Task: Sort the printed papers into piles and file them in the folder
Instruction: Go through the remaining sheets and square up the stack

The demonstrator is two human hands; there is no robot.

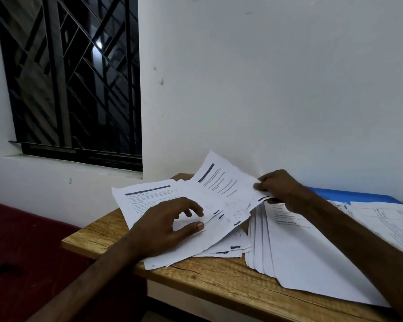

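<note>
Papers in view: three groups on one light wooden plank table.

Group 1: a loose left heap of printed white papers, fanned and overlapping at the table's left end. At least four sheets show; an exact count is not possible.

Group 2: a middle stack of white sheets, its left edges stepped like a fan, with the top sheet mostly blank and a few printed lines near its far end.

Group 3: a right pile of printed pages, cut off by the frame edge.

One flat blue folder lies at the back against the white wall, partly under group 3.

Two hands, both bare. The left hand rests on group 1, fingers relaxed and slightly bent, thumb flat on the paper and grasping nothing. The right hand pinches one single printed sheet at its right edge; that sheet is tilted up off the heap, with its far corner raised toward the wall.

Surroundings: one window with a black metal grille at upper left; one dark red surface below it, beside the table.
</note>
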